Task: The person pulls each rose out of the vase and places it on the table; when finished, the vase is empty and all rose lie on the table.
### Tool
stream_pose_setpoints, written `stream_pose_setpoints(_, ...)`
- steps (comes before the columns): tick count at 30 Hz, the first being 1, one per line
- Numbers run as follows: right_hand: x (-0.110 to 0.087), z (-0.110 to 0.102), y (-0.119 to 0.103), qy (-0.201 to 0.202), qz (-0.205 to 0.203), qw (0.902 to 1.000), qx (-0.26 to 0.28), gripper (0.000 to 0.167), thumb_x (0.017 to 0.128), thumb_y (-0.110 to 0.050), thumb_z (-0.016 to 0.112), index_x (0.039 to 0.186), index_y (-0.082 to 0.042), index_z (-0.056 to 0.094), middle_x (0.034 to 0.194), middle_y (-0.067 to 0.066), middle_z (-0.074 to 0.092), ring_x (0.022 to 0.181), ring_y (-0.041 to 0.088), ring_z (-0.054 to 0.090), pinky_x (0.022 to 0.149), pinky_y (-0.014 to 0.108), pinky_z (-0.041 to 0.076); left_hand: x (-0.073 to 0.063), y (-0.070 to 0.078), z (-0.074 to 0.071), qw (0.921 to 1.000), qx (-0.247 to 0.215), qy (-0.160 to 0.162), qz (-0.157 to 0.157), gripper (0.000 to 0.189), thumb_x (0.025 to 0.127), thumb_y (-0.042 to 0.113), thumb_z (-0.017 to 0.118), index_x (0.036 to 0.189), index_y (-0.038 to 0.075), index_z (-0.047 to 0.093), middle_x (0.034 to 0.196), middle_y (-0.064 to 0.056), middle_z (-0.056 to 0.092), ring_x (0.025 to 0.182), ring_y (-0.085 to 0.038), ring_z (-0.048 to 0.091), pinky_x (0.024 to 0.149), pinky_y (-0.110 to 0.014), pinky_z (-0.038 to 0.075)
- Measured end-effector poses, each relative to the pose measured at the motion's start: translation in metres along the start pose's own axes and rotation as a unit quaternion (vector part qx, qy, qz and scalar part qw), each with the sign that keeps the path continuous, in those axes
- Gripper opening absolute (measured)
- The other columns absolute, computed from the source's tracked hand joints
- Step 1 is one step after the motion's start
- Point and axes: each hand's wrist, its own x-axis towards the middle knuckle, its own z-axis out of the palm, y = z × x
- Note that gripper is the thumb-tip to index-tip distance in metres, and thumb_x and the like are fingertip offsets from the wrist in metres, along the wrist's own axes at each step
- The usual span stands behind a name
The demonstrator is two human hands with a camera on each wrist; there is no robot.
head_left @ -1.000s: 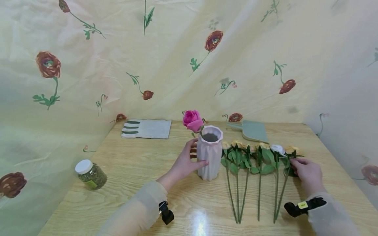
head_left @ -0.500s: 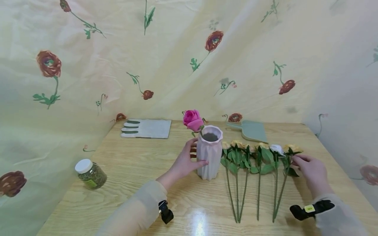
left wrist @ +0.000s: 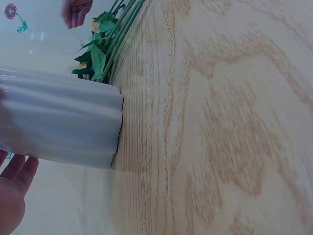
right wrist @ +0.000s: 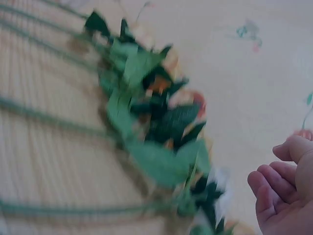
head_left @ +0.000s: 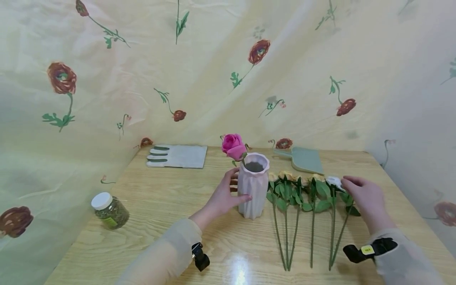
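Note:
My left hand [head_left: 222, 194] grips the pale pink ridged vase [head_left: 253, 190], which stands upright with dark filling inside. A bright pink rose [head_left: 233, 146] leans out of its left side. In the left wrist view, fingers [left wrist: 22, 171] lie along the vase wall [left wrist: 58, 117]. My right hand [head_left: 367, 200] is at the right end of a row of artificial roses, beside the white rose [head_left: 334, 182]. It hides the head of the rightmost flower. Loosely curled fingers with nothing between them show on this hand [right wrist: 283, 191] in the right wrist view, apart from the blurred leaves [right wrist: 156, 156].
Several yellow roses [head_left: 286, 175] lie right of the vase, stems pointing toward me. A dustpan [head_left: 307, 159] lies behind them. At the back left is a grey-white glove [head_left: 185, 155]; a white-lidded jar [head_left: 111, 211] lies tilted at the left. Patterned cloth [head_left: 213, 79] borders the table.
My right hand has left the rightmost yellow rose's stem and moved up and left beside the white rose. My left hand stays on the vase.

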Motion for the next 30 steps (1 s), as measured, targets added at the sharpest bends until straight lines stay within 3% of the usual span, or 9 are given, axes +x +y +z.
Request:
stream_pose_setpoints(3,-0.002,0.004,-0.020,-0.004,-0.028,0.9995,0.011,0.069,0.092,-0.054,0.045,0.137,-0.002,0.045,0.126,0.018,0.052,0.099,0.022,0.053,0.077,0.038,0.044,0.000,0.000,0.000,1.0000,0.001,0.000,-0.003,0.083,0.078,0.027,0.077,0.143,0.019,0.026,0.131,-0.008,0.044,0.108,-0.024,0.052,0.089,-0.044,0.048)
stream_pose_setpoints(8,-0.007,0.011,-0.060,-0.025,-0.072,0.9966,0.033,0.066,0.092,-0.054,0.047,0.138,-0.006,0.046,0.125,0.011,0.051,0.094,0.009,0.050,0.077,0.034,0.043,0.000,0.001,0.000,1.0000,0.002,0.000,-0.003,0.083,0.078,0.027,0.077,0.143,0.019,0.026,0.130,-0.008,0.044,0.108,-0.024,0.052,0.089,-0.044,0.048)
stream_pose_setpoints(14,-0.012,0.024,-0.106,-0.065,-0.122,0.9885,0.062,0.061,0.091,-0.050,0.053,0.136,-0.009,0.049,0.124,0.011,0.052,0.104,0.016,0.048,0.083,0.035,0.043,-0.001,0.002,-0.001,1.0000,0.003,0.000,-0.001,0.084,0.078,0.026,0.078,0.144,0.019,0.025,0.131,-0.008,0.044,0.108,-0.023,0.052,0.089,-0.044,0.048)
stream_pose_setpoints(23,-0.024,0.044,-0.158,-0.104,-0.192,0.9744,0.052,0.046,0.091,-0.042,0.059,0.126,-0.013,0.059,0.107,0.010,0.058,0.091,0.024,0.052,0.066,0.034,0.045,-0.001,0.003,-0.001,1.0000,0.001,-0.002,0.002,0.084,0.078,0.026,0.077,0.144,0.018,0.025,0.130,-0.009,0.044,0.107,-0.024,0.052,0.089,-0.044,0.049)
stream_pose_setpoints(26,-0.029,0.051,-0.171,-0.117,-0.207,0.9701,0.049,0.047,0.088,-0.046,0.061,0.123,-0.015,0.061,0.107,0.008,0.059,0.084,0.025,0.053,0.059,0.034,0.047,-0.001,0.003,-0.001,1.0000,0.001,-0.002,0.001,0.084,0.078,0.027,0.077,0.144,0.018,0.026,0.130,-0.009,0.044,0.108,-0.024,0.052,0.089,-0.043,0.049)
stream_pose_setpoints(30,-0.032,0.061,-0.187,-0.123,-0.248,0.9604,0.031,0.042,0.087,-0.044,0.064,0.119,-0.017,0.064,0.110,0.003,0.062,0.084,0.024,0.055,0.061,0.036,0.049,-0.001,0.005,-0.001,1.0000,-0.001,-0.002,-0.001,0.084,0.079,0.028,0.077,0.144,0.018,0.025,0.131,-0.009,0.044,0.109,-0.024,0.052,0.090,-0.044,0.048)
